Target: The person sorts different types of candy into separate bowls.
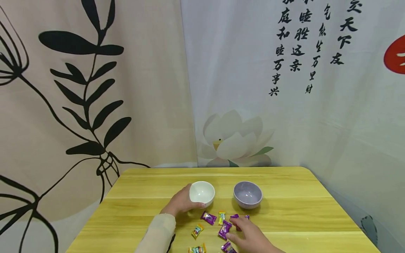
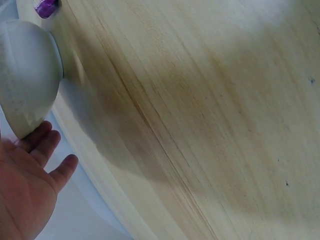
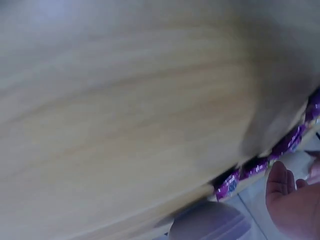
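A white bowl point(image 1: 202, 193) stands on the table's left-middle part, and my left hand point(image 1: 183, 201) grips it by its left side, thumb along the front. In the left wrist view the fingers of the left hand point(image 2: 30, 175) lie against the rim of the tilted-looking white bowl point(image 2: 30, 70). Over the scattered sweets hovers my right hand point(image 1: 248, 234), fingers spread loosely beside a purple-wrapped candy point(image 1: 224, 229). Other purple candies point(image 1: 209, 218) lie around, some partly hidden by that hand. The right wrist view shows the right hand point(image 3: 295, 200) near a row of purple candies point(image 3: 255, 168).
A lilac bowl point(image 1: 248, 195) stands right of the white one. Yellow-wrapped candies point(image 1: 197, 231) lie among the purple ones on the wooden table point(image 1: 294, 200). Behind the table hangs a printed cloth point(image 1: 152, 88) with plants and writing.
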`<state>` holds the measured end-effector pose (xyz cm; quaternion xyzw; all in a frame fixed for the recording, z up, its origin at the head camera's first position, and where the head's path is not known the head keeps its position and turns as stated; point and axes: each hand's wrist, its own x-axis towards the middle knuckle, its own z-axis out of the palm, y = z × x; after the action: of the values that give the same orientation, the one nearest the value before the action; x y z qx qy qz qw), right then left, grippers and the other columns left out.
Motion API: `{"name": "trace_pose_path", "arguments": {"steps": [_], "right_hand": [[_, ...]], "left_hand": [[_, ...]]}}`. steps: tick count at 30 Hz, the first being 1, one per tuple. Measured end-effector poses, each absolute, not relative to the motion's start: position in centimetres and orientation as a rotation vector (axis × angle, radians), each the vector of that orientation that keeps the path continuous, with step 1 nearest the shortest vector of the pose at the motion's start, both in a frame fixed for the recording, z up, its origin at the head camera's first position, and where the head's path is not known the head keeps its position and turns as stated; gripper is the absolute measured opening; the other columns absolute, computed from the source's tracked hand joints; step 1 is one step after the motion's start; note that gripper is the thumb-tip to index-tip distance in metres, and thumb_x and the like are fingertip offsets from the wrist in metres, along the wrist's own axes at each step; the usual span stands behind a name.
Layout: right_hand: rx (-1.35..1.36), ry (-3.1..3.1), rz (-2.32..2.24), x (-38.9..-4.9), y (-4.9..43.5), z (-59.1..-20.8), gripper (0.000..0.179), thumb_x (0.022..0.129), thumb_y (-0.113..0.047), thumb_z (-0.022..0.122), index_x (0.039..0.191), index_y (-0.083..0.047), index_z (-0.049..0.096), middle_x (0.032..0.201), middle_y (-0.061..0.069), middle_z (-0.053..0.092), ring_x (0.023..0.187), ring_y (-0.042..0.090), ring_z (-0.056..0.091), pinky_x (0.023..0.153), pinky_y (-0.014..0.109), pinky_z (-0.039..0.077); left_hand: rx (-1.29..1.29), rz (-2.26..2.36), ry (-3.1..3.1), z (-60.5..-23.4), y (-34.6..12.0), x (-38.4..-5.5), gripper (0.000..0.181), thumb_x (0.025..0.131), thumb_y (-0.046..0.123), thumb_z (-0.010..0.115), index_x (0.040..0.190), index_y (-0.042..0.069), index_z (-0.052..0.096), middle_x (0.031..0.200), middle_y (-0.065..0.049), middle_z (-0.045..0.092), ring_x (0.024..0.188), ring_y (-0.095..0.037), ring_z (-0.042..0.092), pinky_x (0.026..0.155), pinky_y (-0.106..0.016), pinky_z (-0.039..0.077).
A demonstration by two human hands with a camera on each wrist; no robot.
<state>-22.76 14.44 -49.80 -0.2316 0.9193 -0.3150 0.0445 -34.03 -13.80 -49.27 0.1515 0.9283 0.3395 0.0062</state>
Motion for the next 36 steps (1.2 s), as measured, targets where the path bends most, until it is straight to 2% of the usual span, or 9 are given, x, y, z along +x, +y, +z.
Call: {"name": "trace_pose_path", "arguments": {"steps": [3,9,12,16,19,22,26,32,36], "right_hand": [[-0.695,2.787,-0.919,-22.3,14.7,-50.3,0.068,0.082,-0.057,0.053,0.126,-0.005,0.051,0.117,0.01,0.053,0.107,0.031,0.051,0.088,0.053,0.039],[-0.79,2.832,-0.786,-21.7,15.0,-51.4,0.062,0.077,-0.057,0.059,0.113,-0.006,0.06,0.102,0.003,0.055,0.092,0.021,0.054,0.076,0.043,0.047],[-0.863,2.872,-0.726,-21.7,15.2,-51.8,0.054,0.074,-0.055,0.064,0.104,-0.01,0.064,0.096,-0.002,0.053,0.087,0.015,0.053,0.073,0.036,0.048],[-0.937,2.878,-0.663,-22.0,15.3,-52.1,0.039,0.071,-0.048,0.07,0.095,-0.017,0.067,0.095,-0.004,0.053,0.086,0.013,0.052,0.076,0.033,0.047],[-0.992,2.904,-0.628,-22.1,15.3,-52.2,0.025,0.073,-0.041,0.07,0.089,-0.022,0.068,0.093,-0.006,0.052,0.084,0.011,0.05,0.074,0.032,0.046],[-0.973,2.919,-0.629,-22.2,15.2,-52.2,0.02,0.075,-0.042,0.069,0.084,-0.024,0.069,0.088,-0.01,0.05,0.078,0.007,0.048,0.068,0.03,0.045],[-0.896,2.904,-0.649,-22.3,15.0,-52.0,0.026,0.075,-0.047,0.067,0.084,-0.023,0.069,0.082,-0.014,0.047,0.072,0.003,0.044,0.062,0.027,0.042],[-0.808,2.888,-0.69,-22.6,14.4,-51.6,0.02,0.074,-0.035,0.069,0.086,-0.02,0.069,0.075,-0.017,0.05,0.07,0.003,0.046,0.063,0.028,0.042],[-0.811,2.928,-0.74,-22.7,14.0,-51.4,0.017,0.073,-0.034,0.071,0.084,-0.022,0.068,0.073,-0.018,0.05,0.069,0.003,0.046,0.061,0.028,0.041]], "left_hand": [[0.47,1.06,2.905,-49.3,-13.8,-34.0,0.102,0.057,0.058,0.077,0.133,0.005,0.036,0.119,-0.012,0.052,0.102,-0.028,0.052,0.085,-0.049,0.042],[0.446,1.075,2.885,-49.2,-13.8,-34.0,0.101,0.057,0.057,0.077,0.134,0.006,0.036,0.12,-0.011,0.051,0.103,-0.029,0.052,0.085,-0.05,0.042],[0.449,1.074,2.887,-49.2,-13.8,-34.0,0.101,0.057,0.057,0.077,0.134,0.006,0.036,0.12,-0.011,0.051,0.103,-0.029,0.052,0.084,-0.05,0.042],[0.466,1.067,2.896,-49.2,-13.8,-34.0,0.101,0.057,0.057,0.077,0.134,0.005,0.036,0.119,-0.011,0.052,0.102,-0.028,0.052,0.084,-0.049,0.042],[0.482,1.056,2.904,-49.3,-13.9,-34.2,0.101,0.057,0.057,0.077,0.133,0.005,0.036,0.118,-0.011,0.052,0.101,-0.028,0.052,0.085,-0.048,0.043],[0.489,1.045,2.909,-49.4,-13.9,-34.3,0.101,0.057,0.058,0.076,0.133,0.004,0.036,0.118,-0.01,0.052,0.101,-0.027,0.052,0.085,-0.047,0.042],[0.487,1.05,2.901,-49.5,-13.9,-34.4,0.102,0.057,0.058,0.076,0.134,0.005,0.036,0.119,-0.01,0.051,0.102,-0.026,0.052,0.086,-0.047,0.042],[0.472,1.077,2.885,-49.6,-13.9,-34.4,0.103,0.057,0.058,0.077,0.134,0.005,0.035,0.12,-0.01,0.051,0.104,-0.027,0.051,0.087,-0.049,0.042],[0.443,1.077,2.887,-49.6,-13.8,-34.3,0.104,0.056,0.059,0.076,0.135,0.005,0.034,0.121,-0.01,0.051,0.106,-0.029,0.051,0.088,-0.05,0.041]]}}
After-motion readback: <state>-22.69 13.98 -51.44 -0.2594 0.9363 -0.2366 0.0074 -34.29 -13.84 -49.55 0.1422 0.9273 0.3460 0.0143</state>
